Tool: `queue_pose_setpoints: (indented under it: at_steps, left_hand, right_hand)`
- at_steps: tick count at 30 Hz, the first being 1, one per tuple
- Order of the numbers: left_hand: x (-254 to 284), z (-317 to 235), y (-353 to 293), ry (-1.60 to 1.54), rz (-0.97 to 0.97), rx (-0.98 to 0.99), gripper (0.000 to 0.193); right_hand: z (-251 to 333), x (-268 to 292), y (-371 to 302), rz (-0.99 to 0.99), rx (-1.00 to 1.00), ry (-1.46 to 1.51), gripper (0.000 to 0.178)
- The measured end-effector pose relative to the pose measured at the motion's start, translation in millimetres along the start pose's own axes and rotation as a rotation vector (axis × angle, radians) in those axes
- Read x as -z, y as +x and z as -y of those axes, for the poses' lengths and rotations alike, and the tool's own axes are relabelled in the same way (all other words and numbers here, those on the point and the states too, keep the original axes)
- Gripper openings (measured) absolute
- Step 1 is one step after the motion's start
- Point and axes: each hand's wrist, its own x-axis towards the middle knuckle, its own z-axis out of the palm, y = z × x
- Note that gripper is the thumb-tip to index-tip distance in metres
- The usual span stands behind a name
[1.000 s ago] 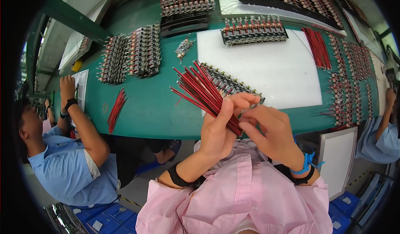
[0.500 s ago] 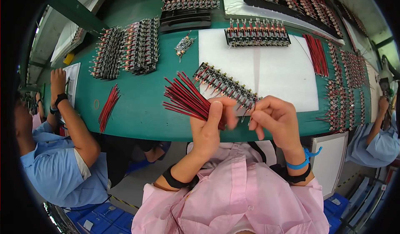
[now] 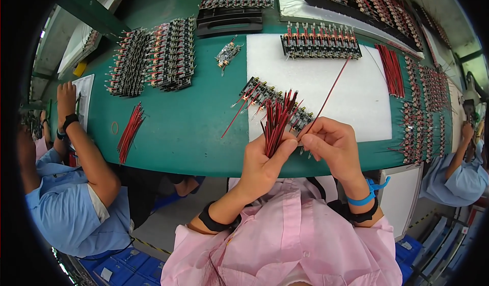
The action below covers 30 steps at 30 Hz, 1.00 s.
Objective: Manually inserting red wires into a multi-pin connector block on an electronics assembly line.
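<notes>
My left hand [image 3: 261, 166] is closed around a bundle of thin red and black wires [image 3: 276, 120], which stand upright from the fist. Close beside it, the fingertips of my right hand [image 3: 332, 144] pinch a single wire [image 3: 331, 93] that slants up and to the right. Beneath both hands lies a strip of small circuit boards [image 3: 261, 93], set diagonally on a white foam sheet [image 3: 359, 102]. The wire bundle hides the strip's middle. A few red wires hang off the strip's left part. Whether the pinched wire touches a board is hidden by my fingers.
A second board strip [image 3: 322, 45] lies at the sheet's far edge. Stacked boards [image 3: 170, 56] and a loose board [image 3: 226, 55] are to the left. Wire bundles lie at left [image 3: 131, 134] and right [image 3: 389, 72]. A co-worker's arm [image 3: 91, 153] is at the left.
The wire bundle in my left hand has swung from leaning left to upright, nearer my right hand. A single long wire now shows between my right fingertips.
</notes>
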Motion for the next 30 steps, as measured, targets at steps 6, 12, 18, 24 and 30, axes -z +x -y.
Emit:
queue_pose_setpoints:
  at_steps: [6,12,18,24,30]
  left_hand:
    - [11,1,-2,0.013,0.051,0.044,0.016]
    - [17,6,-2,0.063,0.030,-0.041,0.013]
    - [24,17,-3,0.194,-0.066,-0.250,0.008]
    - [55,12,-12,0.312,0.056,-0.467,0.014]
    - [62,21,-7,0.295,0.057,-0.539,0.025]
  right_hand:
    - [3,-4,0,0.034,-0.034,-0.058,0.010]
    - [6,-10,3,0.074,-0.011,-0.259,0.009]
    - [11,-15,8,0.157,0.027,-0.511,0.007]
    - [9,-6,65,0.060,0.160,-0.677,0.008]
    - [-3,-3,100,0.049,0.152,-0.780,0.009]
